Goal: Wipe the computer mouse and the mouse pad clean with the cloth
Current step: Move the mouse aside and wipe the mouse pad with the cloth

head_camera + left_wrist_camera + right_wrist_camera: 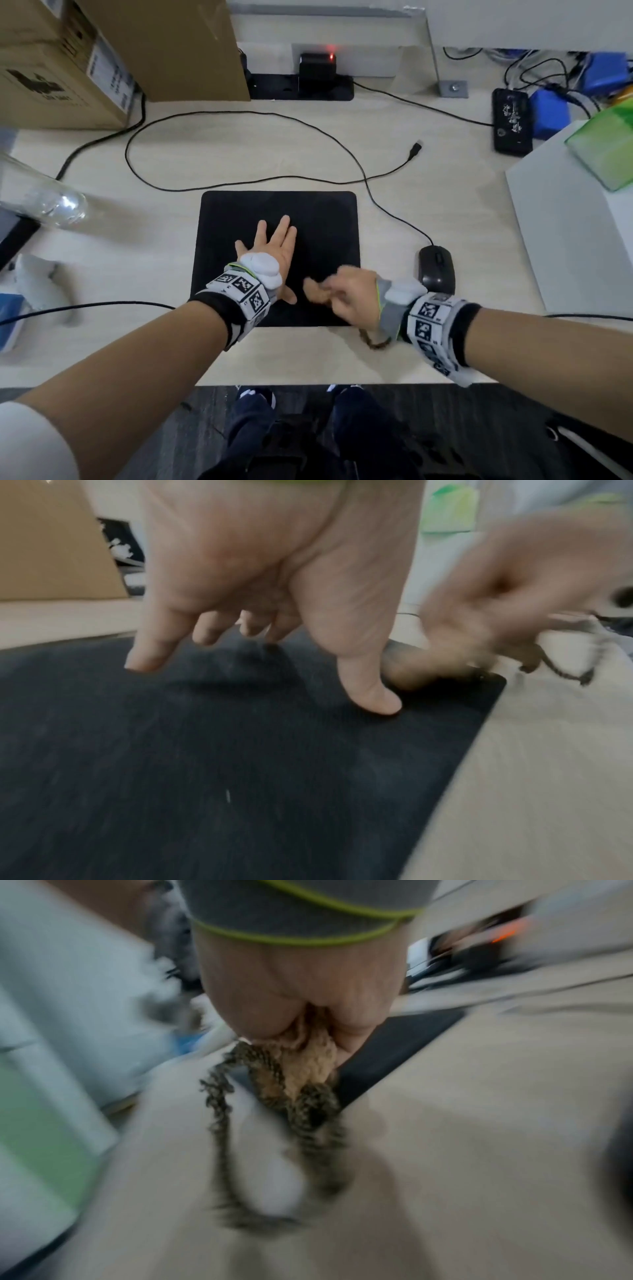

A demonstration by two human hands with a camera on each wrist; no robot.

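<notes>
From the head camera, the left hand [270, 253] is laid flat, fingers spread and straight, on the square black fabric mouse pad [322, 219], holding it down. The right hand [346, 294], blurred, is curled round a bunched tan knitted cloth [317, 291] at the pad's near edge, just beside the left thumb. The black corded computer mouse [436, 269] is seen off the pad, just beyond the right wrist. A fast sweep could be judged likely to catch the mouse or its cable, or to shift the pad if the left fingers lift. From the left wrist camera, fingertips [377, 704] are pressed on the dark pad [205, 750], with the cloth [407, 674] just past the thumb. From the right wrist camera, the cloth [308, 1064] is gripped tightly, and a dark braided loop [219, 1096] dangles below the fingers and might snag. The surface is a pale wood-grain desk [411, 192], with cardboard boxes [68, 58] beyond the left fingertips.
</notes>
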